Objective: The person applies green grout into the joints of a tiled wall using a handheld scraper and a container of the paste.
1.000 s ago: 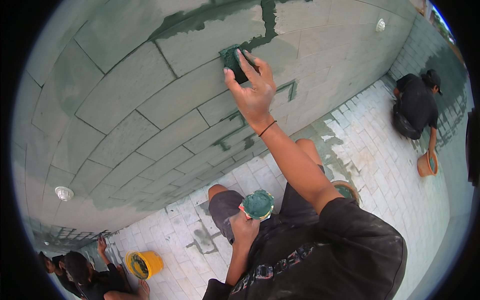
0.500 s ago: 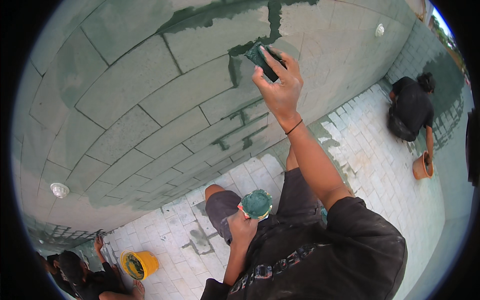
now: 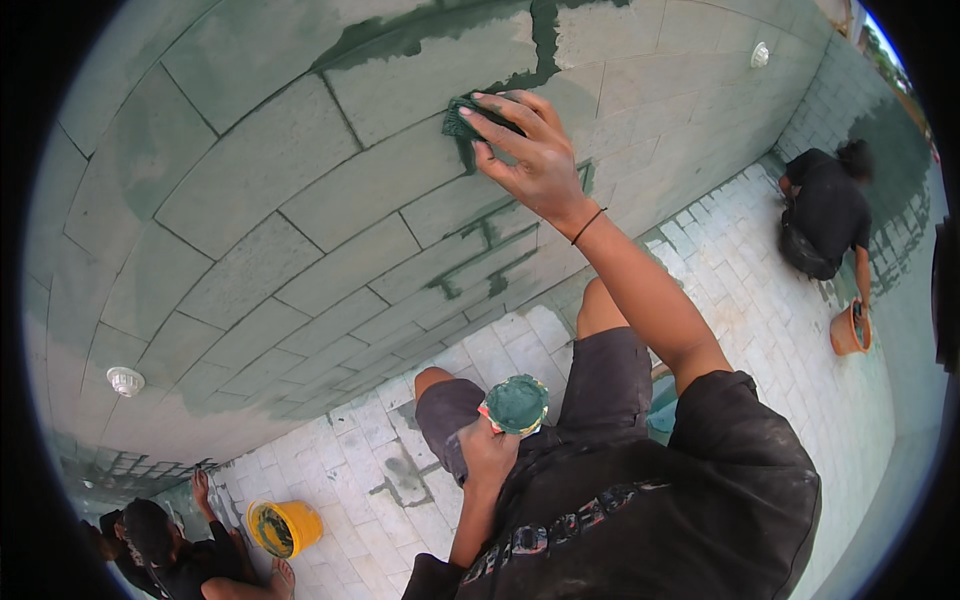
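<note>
My right hand (image 3: 535,160) reaches up to the tiled wall (image 3: 420,95), its fingers closed round a small dark spreader (image 3: 459,124) smeared with green grout. The spreader is pressed to the wall at a tile joint; my fingers hide most of it. Dark green grout (image 3: 546,45) fills the joint above and spreads ragged over the tile faces. Low in front of my body, my left hand (image 3: 488,456) grips a small tub (image 3: 487,411) with a red and white side. Thick green grout (image 3: 518,402) fills it nearly to the rim.
A yellow bucket (image 3: 309,522) stands on the pale tiled floor (image 3: 350,520), beside a crouching person (image 3: 165,545) at lower left. Another person (image 3: 825,215) crouches at far right, holding an orange bucket (image 3: 845,335). White round fittings (image 3: 125,381) stick out from the wall.
My right hand has moved left and slightly down along the wall with the spreader, which now lies flatter under my fingers. My left hand and the tub have barely moved.
</note>
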The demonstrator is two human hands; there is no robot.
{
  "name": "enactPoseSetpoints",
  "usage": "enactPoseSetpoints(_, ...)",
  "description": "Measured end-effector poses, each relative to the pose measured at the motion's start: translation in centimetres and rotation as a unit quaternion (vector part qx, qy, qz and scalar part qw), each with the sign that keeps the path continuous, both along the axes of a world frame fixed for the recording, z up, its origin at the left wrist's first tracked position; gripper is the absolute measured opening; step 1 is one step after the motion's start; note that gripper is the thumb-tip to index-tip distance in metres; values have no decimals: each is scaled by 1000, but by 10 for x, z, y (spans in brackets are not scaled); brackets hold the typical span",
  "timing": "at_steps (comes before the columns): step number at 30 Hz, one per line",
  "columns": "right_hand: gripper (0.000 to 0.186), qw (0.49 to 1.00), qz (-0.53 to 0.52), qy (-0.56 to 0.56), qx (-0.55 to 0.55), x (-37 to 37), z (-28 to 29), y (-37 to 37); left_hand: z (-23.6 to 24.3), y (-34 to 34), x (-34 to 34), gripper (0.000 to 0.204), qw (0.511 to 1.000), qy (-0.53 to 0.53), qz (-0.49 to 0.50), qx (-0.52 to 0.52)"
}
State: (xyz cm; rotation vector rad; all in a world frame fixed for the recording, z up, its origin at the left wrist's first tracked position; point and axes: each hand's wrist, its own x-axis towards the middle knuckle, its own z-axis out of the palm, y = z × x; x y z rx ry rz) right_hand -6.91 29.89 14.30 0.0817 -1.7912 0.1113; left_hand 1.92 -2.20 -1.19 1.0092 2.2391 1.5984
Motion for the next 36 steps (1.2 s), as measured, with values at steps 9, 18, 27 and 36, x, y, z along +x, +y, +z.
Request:
enactPoseSetpoints(9,45,996,-65,10,65,16,3,26,-5,-4,2,25,1000,2,13,-12)
enactPoseSetpoints(18,42,993,-35,-49,105,11,21,8,1,-2,1,24,1000,7,7,5)
enactPoseSetpoints(27,44,980,-104,-66,158,33,29,52,-2,4,5,22,1000,-11,-4,-4)
enactPoseSetpoints(36,42,970,-168,-79,156,66,28,98,3,11,6,20,999,-7,-27,-44)
